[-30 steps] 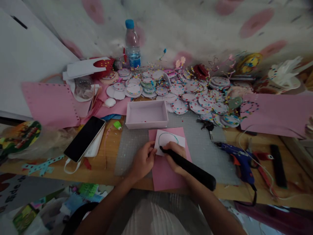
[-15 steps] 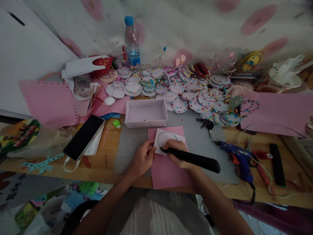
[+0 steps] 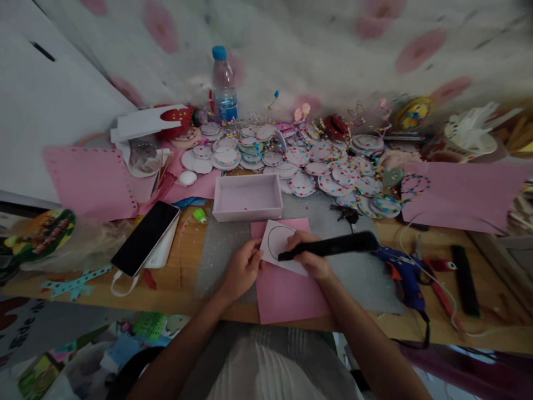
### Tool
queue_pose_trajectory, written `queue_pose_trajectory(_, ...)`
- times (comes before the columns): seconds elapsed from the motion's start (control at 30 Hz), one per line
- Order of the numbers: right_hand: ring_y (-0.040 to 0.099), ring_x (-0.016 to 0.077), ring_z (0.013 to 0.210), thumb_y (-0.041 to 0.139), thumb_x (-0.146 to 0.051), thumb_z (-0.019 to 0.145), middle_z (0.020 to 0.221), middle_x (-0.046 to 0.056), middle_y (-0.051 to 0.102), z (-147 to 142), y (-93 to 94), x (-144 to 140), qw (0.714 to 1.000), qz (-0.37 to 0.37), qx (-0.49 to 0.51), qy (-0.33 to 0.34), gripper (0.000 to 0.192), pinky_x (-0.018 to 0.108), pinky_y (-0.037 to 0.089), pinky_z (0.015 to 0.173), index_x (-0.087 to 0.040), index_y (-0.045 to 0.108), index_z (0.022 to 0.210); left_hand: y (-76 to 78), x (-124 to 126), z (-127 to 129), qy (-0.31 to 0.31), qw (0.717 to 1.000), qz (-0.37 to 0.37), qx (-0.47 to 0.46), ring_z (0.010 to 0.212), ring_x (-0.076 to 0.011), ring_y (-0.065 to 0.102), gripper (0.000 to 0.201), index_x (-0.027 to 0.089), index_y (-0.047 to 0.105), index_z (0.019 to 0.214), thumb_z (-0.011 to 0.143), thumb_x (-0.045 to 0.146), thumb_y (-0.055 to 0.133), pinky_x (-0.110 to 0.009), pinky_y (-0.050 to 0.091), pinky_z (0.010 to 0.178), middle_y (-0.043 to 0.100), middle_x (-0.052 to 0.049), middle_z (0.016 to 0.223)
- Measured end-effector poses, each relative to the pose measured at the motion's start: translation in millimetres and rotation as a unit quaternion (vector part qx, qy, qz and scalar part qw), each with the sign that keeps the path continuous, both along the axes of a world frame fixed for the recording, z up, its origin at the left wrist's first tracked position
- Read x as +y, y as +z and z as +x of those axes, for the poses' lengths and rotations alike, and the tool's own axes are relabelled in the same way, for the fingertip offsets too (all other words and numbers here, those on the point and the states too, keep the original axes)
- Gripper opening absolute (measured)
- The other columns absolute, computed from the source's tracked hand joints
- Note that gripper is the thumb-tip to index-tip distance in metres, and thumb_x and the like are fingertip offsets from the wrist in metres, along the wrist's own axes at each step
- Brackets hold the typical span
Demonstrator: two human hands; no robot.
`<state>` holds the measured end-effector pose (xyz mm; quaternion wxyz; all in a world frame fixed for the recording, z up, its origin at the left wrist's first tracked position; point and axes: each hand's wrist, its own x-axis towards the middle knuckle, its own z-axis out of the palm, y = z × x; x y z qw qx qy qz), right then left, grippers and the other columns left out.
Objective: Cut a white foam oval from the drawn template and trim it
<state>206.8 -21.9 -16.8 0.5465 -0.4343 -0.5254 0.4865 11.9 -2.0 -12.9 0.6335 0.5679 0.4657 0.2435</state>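
Head view shows your right hand [image 3: 308,256] closed around a long black tool [image 3: 328,245], its tip on the white card [image 3: 280,246] where a dark circle is partly traced. Your left hand [image 3: 241,270] pinches the card's left edge with curled fingers, pinning it to the pink sheet [image 3: 287,294] on the grey mat [image 3: 345,266] near the tabletop's front edge. Press that card flat and don't let it creep. Turn the card, I'd judge, rather than twisting your wrist further. The blue glue gun [image 3: 402,272] lies just beside your forearm; mind its cord.
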Motion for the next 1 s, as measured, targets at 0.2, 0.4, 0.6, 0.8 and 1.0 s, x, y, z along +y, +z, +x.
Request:
queue_pose_trajectory(0.2,0.039,0.0132,0.043,0.045,-0.026,0.062,0.053,-0.002,0.045,-5.0,4.4,1.8,0.987,-0.024,0.132,-0.088,0.012,0.025,0.026,0.040,-0.022,0.054,0.068,12.0,1.8,-0.7,-0.048,0.998,-0.024,-0.011,0.048,-0.0088,0.048,0.026,0.014,0.056,0.092,0.086,0.038,0.052,-0.019,0.037,0.046,0.053,0.004,0.058)
queue_pose_trajectory(0.4,0.038,0.0115,0.043,0.050,-0.027,0.063,0.058,-0.002,0.047,-15.1,8.0,-1.7,0.975,-0.034,0.182,-0.126,0.010,0.024,0.028,0.041,-0.023,0.057,0.068,21.3,-9.3,-0.8,-0.079,0.997,-0.023,-0.001,0.056,-0.0130,0.057,0.033,0.014,0.059,0.079,0.081,0.047,0.060,-0.023,0.042,0.051,0.059,-0.001,0.066)
queue_pose_trajectory(0.6,0.040,0.0124,0.044,0.050,-0.022,0.061,0.057,-0.001,0.048,-17.0,3.3,-5.6,0.971,-0.041,0.212,-0.104,0.011,0.024,0.027,0.041,-0.023,0.058,0.069,18.2,-23.2,0.1,-0.053,0.996,-0.043,-0.051,0.060,-0.0130,0.055,0.031,0.015,0.059,0.078,0.079,0.046,0.062,-0.024,0.044,0.056,0.059,0.000,0.067)
queue_pose_trajectory(0.8,0.036,0.0111,0.042,0.049,-0.024,0.062,0.054,-0.003,0.045,-14.9,2.9,-4.4,0.972,-0.046,0.220,-0.072,0.008,0.024,0.025,0.041,-0.022,0.054,0.068,17.0,-27.5,2.0,-0.048,0.995,-0.054,-0.067,0.059,-0.0134,0.054,0.033,0.015,0.059,0.079,0.076,0.047,0.064,-0.026,0.044,0.056,0.059,0.000,0.066)
queue_pose_trajectory(1.0,0.039,0.0133,0.044,0.047,-0.025,0.054,0.051,-0.001,0.048,-9.6,5.4,-6.8,0.974,-0.070,0.216,-0.026,0.014,0.025,0.028,0.042,-0.021,0.055,0.066,29.6,-1.7,-10.0,-0.105,0.994,-0.019,0.001,0.063,-0.0133,0.053,0.037,0.016,0.056,0.065,0.086,0.048,0.052,-0.024,0.041,0.060,0.055,0.001,0.063)
